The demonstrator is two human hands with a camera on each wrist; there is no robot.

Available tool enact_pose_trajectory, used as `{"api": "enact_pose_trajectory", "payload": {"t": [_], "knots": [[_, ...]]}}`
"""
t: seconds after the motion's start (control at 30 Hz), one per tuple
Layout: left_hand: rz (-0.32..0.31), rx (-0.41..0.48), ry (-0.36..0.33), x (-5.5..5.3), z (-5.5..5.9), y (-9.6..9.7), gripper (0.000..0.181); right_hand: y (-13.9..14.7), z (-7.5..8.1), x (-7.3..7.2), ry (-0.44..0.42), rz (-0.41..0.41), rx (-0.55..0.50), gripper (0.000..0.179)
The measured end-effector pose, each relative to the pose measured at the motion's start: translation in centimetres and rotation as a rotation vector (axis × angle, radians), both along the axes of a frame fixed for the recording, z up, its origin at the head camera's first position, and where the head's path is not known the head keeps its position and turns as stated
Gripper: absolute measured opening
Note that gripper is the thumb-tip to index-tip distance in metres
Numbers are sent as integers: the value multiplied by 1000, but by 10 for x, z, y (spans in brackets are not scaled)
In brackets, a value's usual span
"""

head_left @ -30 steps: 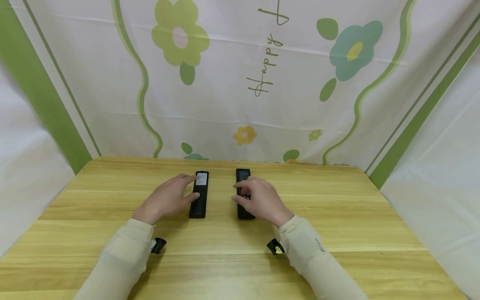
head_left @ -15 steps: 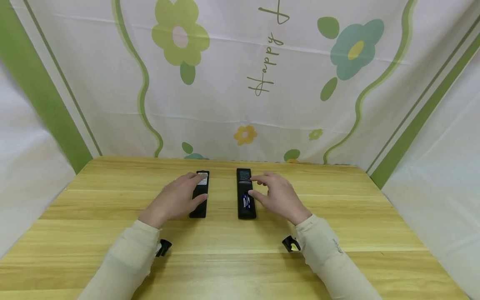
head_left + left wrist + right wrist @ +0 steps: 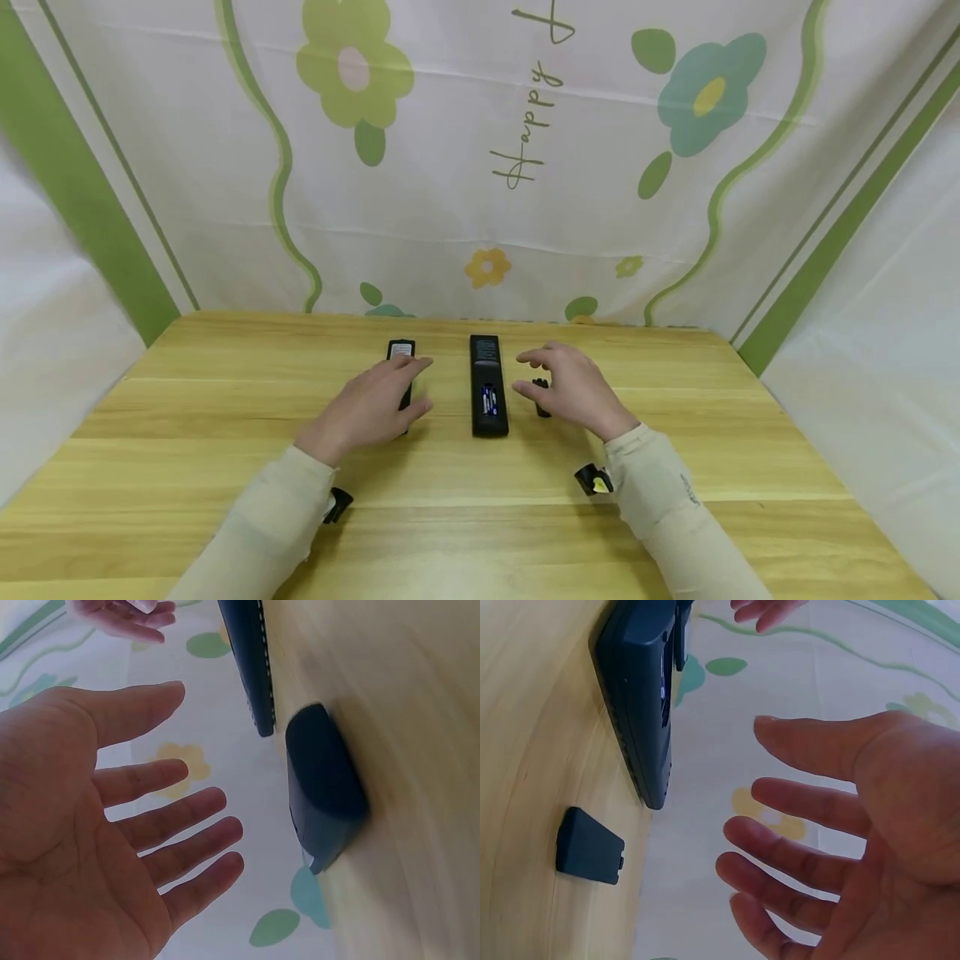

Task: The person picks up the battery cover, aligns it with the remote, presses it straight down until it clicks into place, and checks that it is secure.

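Two black remote controls lie back side up on the wooden table. On the left one, a white-labelled remote (image 3: 401,349), my left hand (image 3: 366,410) overlaps much of the body in the head view. The left wrist view has that hand apart from the remote (image 3: 326,772), fingers spread and holding nothing. The middle remote (image 3: 487,371) has its compartment uncovered, with blue-and-white batteries (image 3: 490,400) inside. To its right, a small black battery cover (image 3: 542,398) lies on the table, partly behind my right hand (image 3: 576,390). That hand hovers off the cover (image 3: 589,851), fingers relaxed and holding nothing.
A white cloth (image 3: 435,167) printed with flowers hangs right behind the table's (image 3: 675,467) back edge. More white cloth (image 3: 892,333) closes off the sides. Black wrist-worn pieces (image 3: 594,481) stick out below both forearms.
My right hand has moved right, off the middle remote, baring its batteries and leaving the battery cover lying beside it. My left hand has shifted slightly right across the left remote.
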State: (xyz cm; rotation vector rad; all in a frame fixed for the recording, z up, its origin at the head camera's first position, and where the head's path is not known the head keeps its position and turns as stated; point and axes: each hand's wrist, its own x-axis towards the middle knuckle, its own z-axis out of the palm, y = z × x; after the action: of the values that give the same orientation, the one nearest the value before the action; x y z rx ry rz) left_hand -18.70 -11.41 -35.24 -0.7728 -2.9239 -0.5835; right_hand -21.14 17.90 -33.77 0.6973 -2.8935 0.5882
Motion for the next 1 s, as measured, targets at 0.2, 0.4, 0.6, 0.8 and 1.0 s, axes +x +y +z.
{"api": "enact_pose_trajectory", "payload": {"t": [0.2, 0.4, 0.6, 0.8, 1.0], "knots": [[-13, 16, -10, -1, -5, 14, 59, 5, -2, -3, -32, 2, 18, 42], [-15, 14, -59, -4, -7, 31, 62, 8, -3, -5, -47, -2, 25, 43], [-1, 2, -137, -7, -9, 44, 69, 9, -3, -6, -66, -4, 33, 44], [3, -5, -198, -10, -14, 51, 74, 10, -3, -7, -85, -10, 39, 45], [-1, -7, -225, -12, -18, 56, 77, 11, -2, -8, -101, -18, 44, 46]]}}
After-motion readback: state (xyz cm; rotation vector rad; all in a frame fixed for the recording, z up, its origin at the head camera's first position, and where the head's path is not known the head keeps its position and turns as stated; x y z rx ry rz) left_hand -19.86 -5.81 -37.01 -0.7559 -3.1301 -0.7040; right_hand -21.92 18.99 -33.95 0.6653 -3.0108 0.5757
